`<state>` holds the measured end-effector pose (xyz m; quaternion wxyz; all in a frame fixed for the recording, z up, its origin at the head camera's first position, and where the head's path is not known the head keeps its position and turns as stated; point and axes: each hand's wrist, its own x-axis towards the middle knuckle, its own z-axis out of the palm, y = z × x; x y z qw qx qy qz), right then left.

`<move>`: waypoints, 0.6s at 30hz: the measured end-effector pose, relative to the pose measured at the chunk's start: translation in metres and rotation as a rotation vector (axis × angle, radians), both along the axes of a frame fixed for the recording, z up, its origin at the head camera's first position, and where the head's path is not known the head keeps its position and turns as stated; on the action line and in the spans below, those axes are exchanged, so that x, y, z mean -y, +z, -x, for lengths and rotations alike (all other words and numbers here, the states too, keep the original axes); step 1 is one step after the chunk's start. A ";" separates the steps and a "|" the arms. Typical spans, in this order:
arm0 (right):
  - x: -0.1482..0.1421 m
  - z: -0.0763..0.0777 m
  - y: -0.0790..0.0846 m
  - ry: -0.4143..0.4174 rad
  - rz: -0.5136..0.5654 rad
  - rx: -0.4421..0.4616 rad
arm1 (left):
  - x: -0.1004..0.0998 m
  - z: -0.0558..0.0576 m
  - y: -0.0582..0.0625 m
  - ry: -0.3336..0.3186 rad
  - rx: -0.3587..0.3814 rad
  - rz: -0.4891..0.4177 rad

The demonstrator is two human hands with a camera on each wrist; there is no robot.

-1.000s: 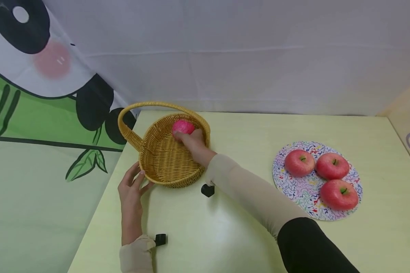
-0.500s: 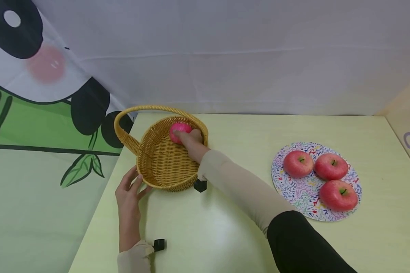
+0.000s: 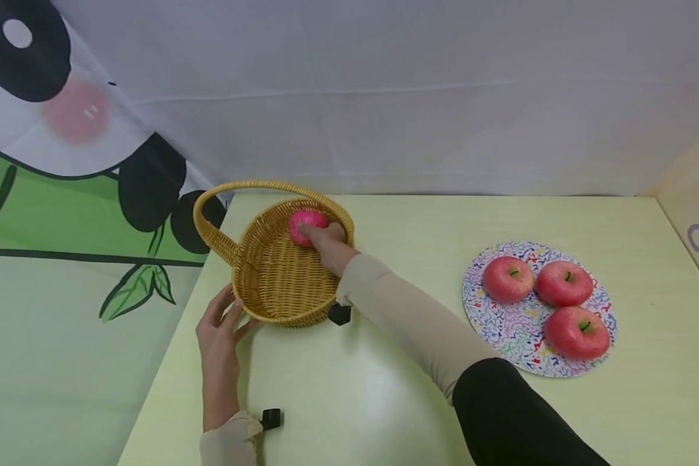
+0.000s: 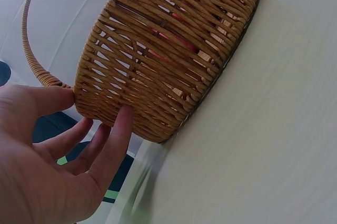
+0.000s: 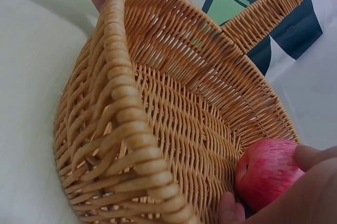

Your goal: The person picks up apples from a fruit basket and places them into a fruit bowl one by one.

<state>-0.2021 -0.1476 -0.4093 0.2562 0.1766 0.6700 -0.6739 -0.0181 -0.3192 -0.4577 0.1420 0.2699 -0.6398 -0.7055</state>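
Observation:
A wicker basket (image 3: 285, 285) with a tall arched handle stands at the table's back left. My right hand (image 3: 331, 246) reaches inside and grips a pinkish-red apple (image 3: 305, 223) by the far wall. In the right wrist view the apple (image 5: 268, 169) lies against the woven inside, with the thumb and a fingertip on it. My left hand (image 3: 218, 333) holds the basket's near left side. The left wrist view shows its fingers (image 4: 113, 142) against the outer wall and one digit at the rim. Part of the apple is hidden by the right hand.
On the right of the table (image 3: 384, 401) lies a round plate (image 3: 509, 330) with a colourful squiggle pattern. It carries three red apples (image 3: 565, 283). A pale cloth (image 3: 413, 129) hangs behind the table, and a printed cartoon cloth (image 3: 46, 298) is at the left.
The right hand stays on the apple inside the basket, and the left hand keeps its place on the basket. The head view has shifted slightly; nothing else visibly moved.

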 end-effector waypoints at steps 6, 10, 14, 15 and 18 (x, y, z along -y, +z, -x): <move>-0.001 0.001 -0.001 -0.014 0.058 0.005 | -0.001 0.000 0.001 -0.009 -0.001 0.013; -0.001 -0.001 -0.001 -0.009 0.051 0.001 | -0.001 0.000 0.001 -0.008 -0.001 0.013; -0.002 -0.004 0.000 0.012 0.029 0.004 | -0.001 -0.001 0.001 -0.010 -0.004 0.005; -0.002 -0.004 0.000 0.022 0.026 0.005 | -0.001 -0.001 0.001 -0.013 -0.003 0.009; -0.002 -0.007 0.001 0.039 0.022 0.005 | 0.000 0.000 -0.001 -0.010 -0.010 0.004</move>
